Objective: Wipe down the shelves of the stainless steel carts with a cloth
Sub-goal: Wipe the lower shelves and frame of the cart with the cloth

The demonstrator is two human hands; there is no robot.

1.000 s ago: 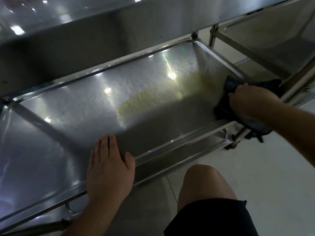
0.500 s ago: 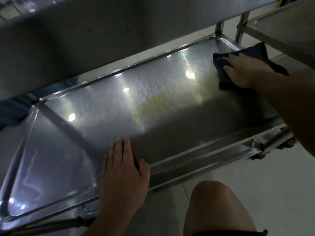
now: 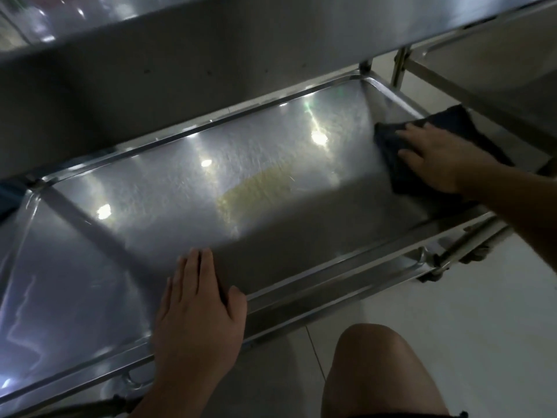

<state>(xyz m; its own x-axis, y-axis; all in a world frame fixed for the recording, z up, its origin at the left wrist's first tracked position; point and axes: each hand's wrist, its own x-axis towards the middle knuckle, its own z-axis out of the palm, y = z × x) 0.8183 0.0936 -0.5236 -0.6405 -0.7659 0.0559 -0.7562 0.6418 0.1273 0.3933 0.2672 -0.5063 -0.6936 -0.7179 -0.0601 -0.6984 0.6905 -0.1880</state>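
Observation:
The lower stainless steel shelf [image 3: 187, 188] of a cart fills the middle of the head view, shiny with light reflections and a yellowish patch at its centre. At its right end lies a dark cloth [image 3: 452, 122], and my right hand [image 3: 434, 155] presses flat on it with the fingers spread. My left hand [image 3: 199, 309] rests flat on the shelf's near rim, fingers straight and pointing away from me.
The cart's upper shelf [image 3: 211, 49] overhangs the far side. A second steel cart [image 3: 482, 67] stands at the right. A caster [image 3: 431, 276] sits under the near right corner. My bare knee [image 3: 382, 369] is over the pale tiled floor [image 3: 482, 312].
My right hand slid the cloth from the near right corner to the far right end, then back a little toward the near side. My left hand stayed on the rim.

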